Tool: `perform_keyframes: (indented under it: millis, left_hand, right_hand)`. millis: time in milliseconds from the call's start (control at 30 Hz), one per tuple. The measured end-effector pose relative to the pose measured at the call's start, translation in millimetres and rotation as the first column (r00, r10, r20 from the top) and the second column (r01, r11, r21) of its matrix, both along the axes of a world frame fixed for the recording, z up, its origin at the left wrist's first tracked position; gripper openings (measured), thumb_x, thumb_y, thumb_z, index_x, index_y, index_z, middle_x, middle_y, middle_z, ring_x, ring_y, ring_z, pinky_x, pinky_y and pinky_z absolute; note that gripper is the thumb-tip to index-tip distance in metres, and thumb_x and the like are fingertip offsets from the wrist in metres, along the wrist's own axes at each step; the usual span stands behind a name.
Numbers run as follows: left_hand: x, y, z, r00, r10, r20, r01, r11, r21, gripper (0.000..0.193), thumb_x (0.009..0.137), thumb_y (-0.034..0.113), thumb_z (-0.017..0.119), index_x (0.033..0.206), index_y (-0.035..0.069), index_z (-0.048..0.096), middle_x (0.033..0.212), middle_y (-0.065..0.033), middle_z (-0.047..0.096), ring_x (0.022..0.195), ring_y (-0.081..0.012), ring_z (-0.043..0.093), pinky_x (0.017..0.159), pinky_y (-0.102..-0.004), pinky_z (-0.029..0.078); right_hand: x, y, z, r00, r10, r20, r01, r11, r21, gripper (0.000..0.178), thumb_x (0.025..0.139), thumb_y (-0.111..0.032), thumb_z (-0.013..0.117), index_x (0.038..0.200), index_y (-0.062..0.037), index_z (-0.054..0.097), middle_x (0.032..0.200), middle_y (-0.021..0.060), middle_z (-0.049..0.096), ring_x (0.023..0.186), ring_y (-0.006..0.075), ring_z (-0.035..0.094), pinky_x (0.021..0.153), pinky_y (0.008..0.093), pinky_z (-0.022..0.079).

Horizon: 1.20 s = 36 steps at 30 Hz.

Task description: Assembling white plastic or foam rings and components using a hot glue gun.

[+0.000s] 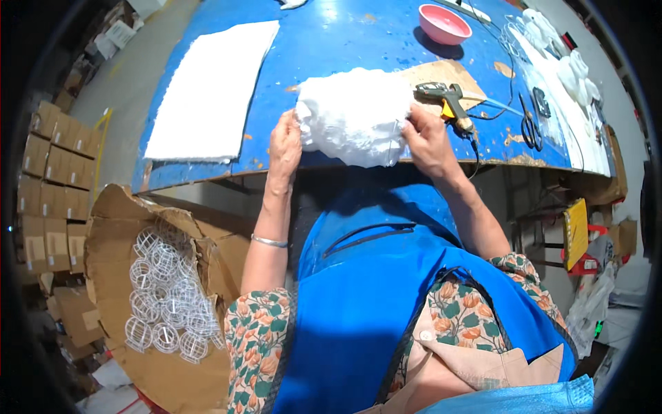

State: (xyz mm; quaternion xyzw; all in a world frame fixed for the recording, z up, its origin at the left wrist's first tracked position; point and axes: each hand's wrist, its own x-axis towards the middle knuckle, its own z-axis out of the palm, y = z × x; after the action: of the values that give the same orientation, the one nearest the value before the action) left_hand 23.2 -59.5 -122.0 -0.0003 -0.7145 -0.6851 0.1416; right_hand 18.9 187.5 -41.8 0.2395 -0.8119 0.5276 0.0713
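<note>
1. A blue table (pixel 331 34) with a worn, chipped top filled the upper half of the view.
2. At ten o'clock on it lay a flat white fibre sheet (pixel 210 90).
3. Near the middle sat a crumpled white fluffy bundle (pixel 352 114), at the near edge.
4. At one o'clock stood a pink bowl (pixel 445 24).
5. A glue gun (pixel 448 100) rested on a brown cardboard piece (pixel 448 72) at two o'clock.
6. Black scissors (pixel 529 124) lay at three o'clock, beside white wire-framed pieces (pixel 558 55).
</note>
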Motion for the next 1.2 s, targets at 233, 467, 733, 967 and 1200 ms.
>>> perform_keyframes:
  millis: [233,467,733,967,1200]
  left_hand:
    - [51,8,45,0.903,-0.378,0.203,0.178,0.76,0.625,0.059,0.087,0.044,0.059,0.116,-0.007,0.051,0.103,-0.0087,0.061,0.093,-0.0131,0.057,0.082,-0.0264,0.046]
    - [79,3,21,0.901,-0.397,0.173,0.197,0.732,0.652,0.017,0.088,0.022,0.063,0.088,0.005,0.059,0.083,-0.0005,0.061,0.075,-0.0054,0.055,0.069,-0.0211,0.045]
    - [91,24,32,0.957,-0.215,0.197,0.032,0.748,0.663,0.014,0.091,0.017,0.058,0.093,0.004,0.057,0.088,-0.0016,0.06,0.08,-0.0069,0.055,0.073,-0.0215,0.045]
    - [97,28,25,0.889,-0.333,0.316,0.093,0.805,0.586,0.033,0.092,0.02,0.056,0.114,-0.004,0.056,0.102,-0.0081,0.063,0.087,-0.0112,0.06,0.075,-0.0235,0.048]
    - [73,24,-14,0.948,0.135,0.287,-0.246,0.884,0.397,0.026,0.094,0.02,0.052,0.1,-0.003,0.059,0.088,-0.0043,0.063,0.079,-0.0099,0.059,0.068,-0.0256,0.047]
  right_hand:
    - [34,31,6,0.908,0.212,0.362,0.016,0.845,-0.535,0.022,0.094,-0.013,0.05,0.105,0.0038,0.058,0.091,0.004,0.064,0.078,0.0069,0.057,0.068,0.0196,0.046]
    - [75,45,6,0.935,0.165,0.314,-0.053,0.94,-0.337,0.02,0.093,-0.01,0.051,0.106,0.0031,0.056,0.091,0.0039,0.062,0.083,0.0072,0.056,0.073,0.022,0.045]
    - [91,47,3,0.973,0.131,0.192,-0.074,0.957,-0.281,0.018,0.091,-0.01,0.053,0.102,0.0035,0.057,0.082,0.0013,0.061,0.068,0.0032,0.05,0.059,0.0177,0.04]
    - [91,43,-4,0.953,0.134,0.271,-0.023,0.925,-0.379,0.016,0.09,-0.007,0.053,0.101,0.0037,0.057,0.081,0.0014,0.061,0.068,0.0033,0.052,0.059,0.0174,0.041]
    - [94,38,-1,0.928,0.209,0.308,-0.112,0.945,-0.306,0.011,0.086,-0.001,0.053,0.096,0.0025,0.056,0.079,0.0002,0.058,0.07,0.0029,0.05,0.06,0.0185,0.041]
